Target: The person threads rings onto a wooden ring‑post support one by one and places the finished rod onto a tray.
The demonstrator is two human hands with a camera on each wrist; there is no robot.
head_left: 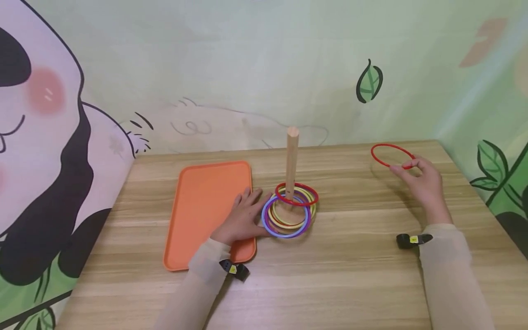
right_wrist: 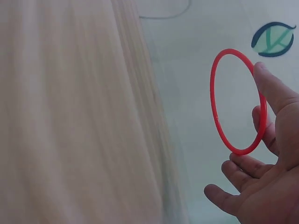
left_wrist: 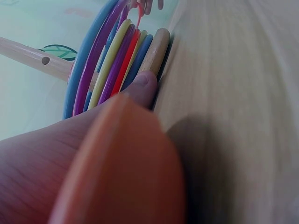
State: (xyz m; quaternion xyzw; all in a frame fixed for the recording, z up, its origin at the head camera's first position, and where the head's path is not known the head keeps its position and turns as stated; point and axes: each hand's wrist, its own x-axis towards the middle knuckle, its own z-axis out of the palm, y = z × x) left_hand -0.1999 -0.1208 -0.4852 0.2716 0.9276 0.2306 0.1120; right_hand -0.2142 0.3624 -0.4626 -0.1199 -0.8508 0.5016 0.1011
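In the head view a wooden post (head_left: 292, 158) stands upright with several blue, purple, yellow and red rings stacked loosely round its foot. The uppermost red ring (head_left: 317, 195) lies a little off-centre. My left hand (head_left: 241, 217) is at the stack's left side with fingers spread. Its thumb (left_wrist: 144, 88) touches the round wooden base (left_wrist: 156, 51) below the rings in the left wrist view. Off to the right, my right hand (head_left: 426, 185) pinches another red ring (head_left: 392, 145) by its near edge, above the table. In the right wrist view this ring (right_wrist: 211, 93) hangs tilted from the fingers.
An orange tray (head_left: 198, 192) lies flat left of the post, partly under the left hand and forearm. The wooden table (head_left: 350, 275) ends at a wall sheet (head_left: 247, 68) printed with a panda and leaves.
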